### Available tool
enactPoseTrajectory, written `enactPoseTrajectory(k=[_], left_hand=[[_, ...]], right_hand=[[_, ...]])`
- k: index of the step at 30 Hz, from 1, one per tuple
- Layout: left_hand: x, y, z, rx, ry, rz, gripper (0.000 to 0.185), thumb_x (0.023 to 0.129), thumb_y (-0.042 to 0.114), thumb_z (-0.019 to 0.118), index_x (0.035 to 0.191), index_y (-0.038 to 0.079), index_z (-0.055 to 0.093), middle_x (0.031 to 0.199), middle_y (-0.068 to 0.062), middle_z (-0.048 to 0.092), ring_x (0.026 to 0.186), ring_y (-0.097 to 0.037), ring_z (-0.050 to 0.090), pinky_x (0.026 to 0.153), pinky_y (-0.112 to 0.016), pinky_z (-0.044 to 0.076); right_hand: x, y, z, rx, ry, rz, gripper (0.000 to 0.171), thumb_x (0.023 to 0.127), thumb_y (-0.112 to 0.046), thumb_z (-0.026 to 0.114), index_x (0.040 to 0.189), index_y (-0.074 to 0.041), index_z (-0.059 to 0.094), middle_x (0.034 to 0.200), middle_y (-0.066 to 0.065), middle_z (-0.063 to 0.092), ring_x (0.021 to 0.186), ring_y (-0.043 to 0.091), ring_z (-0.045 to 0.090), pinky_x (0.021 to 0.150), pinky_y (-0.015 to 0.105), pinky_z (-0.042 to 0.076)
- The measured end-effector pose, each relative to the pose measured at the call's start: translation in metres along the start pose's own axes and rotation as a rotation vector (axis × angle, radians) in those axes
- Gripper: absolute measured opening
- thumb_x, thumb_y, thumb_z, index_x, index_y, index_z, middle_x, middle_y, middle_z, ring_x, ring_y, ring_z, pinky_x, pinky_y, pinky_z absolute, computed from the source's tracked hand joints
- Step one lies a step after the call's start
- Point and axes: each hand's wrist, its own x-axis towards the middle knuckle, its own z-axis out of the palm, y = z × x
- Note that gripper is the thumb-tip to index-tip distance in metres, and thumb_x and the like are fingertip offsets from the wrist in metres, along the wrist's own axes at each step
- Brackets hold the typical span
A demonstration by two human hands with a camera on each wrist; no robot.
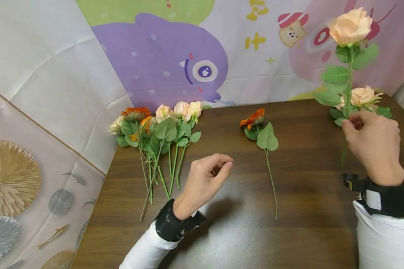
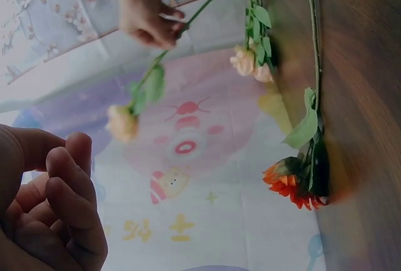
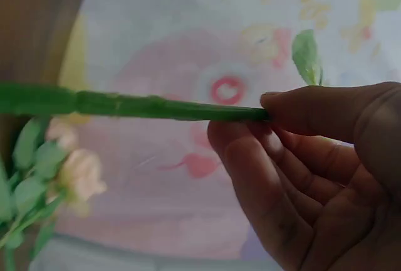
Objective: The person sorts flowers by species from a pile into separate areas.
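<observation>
My right hand (image 1: 378, 145) pinches the green stem (image 3: 163, 106) of a peach rose (image 1: 351, 28) between thumb and fingertips. The rose stands upright above the back right of the table, its bloom well over the hand and the lower stem hanging below. Over the table's middle left, my left hand (image 1: 203, 179) has loosely bent fingers with nothing between them. An orange flower (image 1: 254, 118) with a long thin stem lies on the table between the two hands. Behind the right hand lie more peach roses (image 1: 363, 96), partly hidden by the held one.
At the back left lies a bunch of peach roses (image 1: 181, 109) and orange flowers (image 1: 136, 113), stems toward the front. A printed cloth (image 1: 175, 56) hangs behind the brown wooden table (image 1: 309, 231), and a patterned one (image 1: 47, 175) hangs at its left side.
</observation>
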Motion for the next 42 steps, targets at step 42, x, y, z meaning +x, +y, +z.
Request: enactPoseTrajectory(k=[42], left_hand=[[0.0, 0.0, 0.001, 0.0, -0.045, -0.001, 0.008, 0.092, 0.002, 0.064, 0.093, 0.005, 0.071, 0.07, 0.002, 0.064, 0.059, -0.002, 0.051, 0.054, -0.015, 0.043]], right_hand=[[-0.002, 0.112, 0.021, -0.213, -0.485, 0.464, 0.025, 0.091, -0.014, 0.056, 0.085, 0.009, 0.065, 0.085, 0.033, 0.061, 0.082, 0.055, 0.057, 0.059, 0.056, 0.042]])
